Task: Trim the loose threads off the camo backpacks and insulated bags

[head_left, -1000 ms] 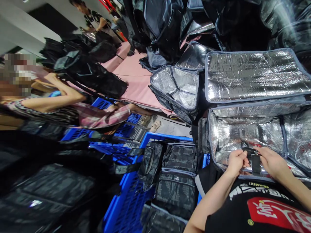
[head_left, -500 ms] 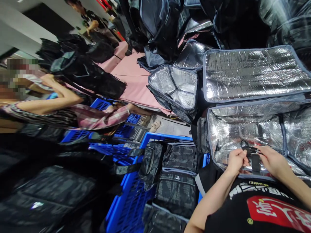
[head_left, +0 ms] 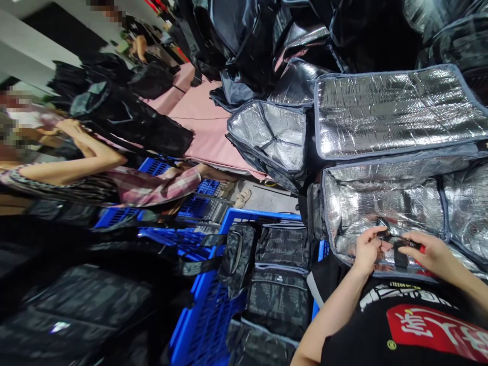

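Silver foil lines the big bag lying open directly before me, its lid panel spread out on the far side. I judge the whole bag bulky but light, with padded, soft walls that would fold rather than hold firm; I'd lift it by opposite bound rims, since the slick foil offers little grip. Over its near edge, my left hand is almost closed, thumb and fingers pinching, and my right hand curls inward in a similar pinch. Between them sits the black strap, which looks flat, pliable and hard to damage. Smallest is the dark webbing, apparently gripped from both sides; fingers hide most of it, so I can't tell whether it includes a buckle. It should bend easily, best taken near its ends.
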